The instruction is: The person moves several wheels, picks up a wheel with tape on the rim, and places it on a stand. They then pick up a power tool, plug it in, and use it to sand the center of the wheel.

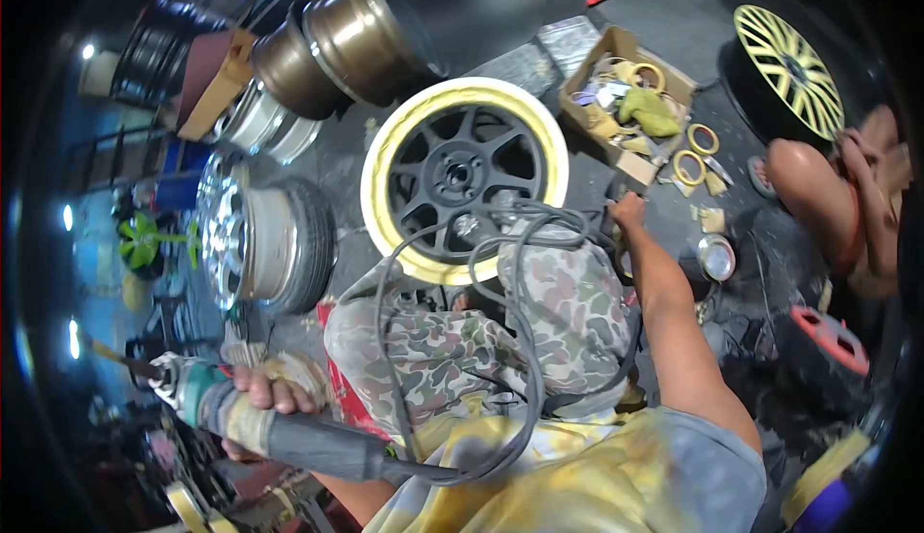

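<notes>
My left hand is wrapped round the taped grey body of a corded die grinder with a teal collar. Its narrow brownish tip points out to the left. The grey cord runs from the tool's rear and loops over my camouflage-trousered legs. Stretched forward on the right, my right hand has its fingers curled beside the cord coils and a dark object; what they hold is hard to make out. Between and ahead of my knees lies a dark spoked wheel with yellow masking tape round its rim.
A cardboard box of tape rolls and cloth stands ahead right, with loose tape rolls beside it. Bronze wheel barrels and a tyred chrome wheel stand left. Another person sits right, near a yellow-faced wheel.
</notes>
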`<state>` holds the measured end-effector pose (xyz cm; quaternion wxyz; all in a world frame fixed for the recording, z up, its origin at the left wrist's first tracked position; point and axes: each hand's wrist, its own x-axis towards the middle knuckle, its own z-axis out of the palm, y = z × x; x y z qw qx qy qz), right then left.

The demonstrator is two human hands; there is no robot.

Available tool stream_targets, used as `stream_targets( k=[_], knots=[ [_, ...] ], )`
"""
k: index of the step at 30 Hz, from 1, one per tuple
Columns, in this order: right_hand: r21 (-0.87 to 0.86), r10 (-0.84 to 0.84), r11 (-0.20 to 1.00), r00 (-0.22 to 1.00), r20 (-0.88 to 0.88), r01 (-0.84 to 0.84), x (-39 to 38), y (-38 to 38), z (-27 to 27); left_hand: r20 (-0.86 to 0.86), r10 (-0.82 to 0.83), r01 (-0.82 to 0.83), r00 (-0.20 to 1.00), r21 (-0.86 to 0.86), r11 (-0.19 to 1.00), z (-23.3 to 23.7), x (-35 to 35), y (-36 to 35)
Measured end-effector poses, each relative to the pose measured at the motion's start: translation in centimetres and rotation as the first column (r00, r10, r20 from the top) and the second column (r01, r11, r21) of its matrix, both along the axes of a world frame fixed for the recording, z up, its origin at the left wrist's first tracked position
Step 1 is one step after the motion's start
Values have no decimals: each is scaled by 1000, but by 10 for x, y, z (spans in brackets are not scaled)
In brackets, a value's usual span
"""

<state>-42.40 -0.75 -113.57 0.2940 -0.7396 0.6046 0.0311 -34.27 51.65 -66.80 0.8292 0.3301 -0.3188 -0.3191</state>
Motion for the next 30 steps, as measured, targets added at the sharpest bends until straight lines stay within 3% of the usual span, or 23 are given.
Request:
stream_targets(
  k=[1,4,6,8,10,13,16,19,20,22,24,26,27,28,30],
  knots=[
    [4,29,1000,1000,-1,-29,2,-1,-13,12,-47,46,999,81,996,-5,1,10],
    [-45,48,998,999,24,-47,2,-6,-54,-196,-52,68,979,75,995,-37,-26,12],
    [56,116,992,993,-33,-114,2,-13,-45,-244,-115,145,963,109,983,-61,-29,15],
    [49,145,988,989,-22,-143,-3,-17,-43,-372,83,-44,925,112,993,-82,-53,-2],
    [-47,262,963,964,-51,-265,-20,-26,-59,-345,282,-170,895,320,932,-88,-60,-14],
    [-23,321,947,947,-12,-321,-41,-32,-54,-320,325,-202,890,363,910,-87,-55,-40],
    [86,248,959,945,213,-271,-80,-48,-30,-215,333,-215,918,433,875,-84,-52,-48],
    [113,111,975,862,495,-191,-102,-78,67,-26,363,-305,931,488,818,-98,-45,-62],
    [52,137,978,813,566,-200,-92,-78,123,4,362,-316,932,494,810,-97,-41,-68],
    [-340,402,911,686,606,-234,-68,-36,263,40,374,-346,926,481,806,-106,-38,-78],
    [-330,360,930,578,732,-161,-49,34,384,97,383,-383,919,461,801,-111,-36,-88],
    [-651,712,702,299,636,-288,-29,116,463,174,336,-378,926,471,797,-111,-33,-89],
    [-733,813,583,252,525,-351,-25,149,485,133,267,-296,955,530,795,-111,-33,-89],
    [-798,894,449,199,402,-403,-20,182,505,137,272,-303,952,524,796,-112,-34,-92],
    [-724,958,90,-140,251,-684,-5,255,544,122,342,-361,932,403,841,-117,-39,-98]
  ],
)
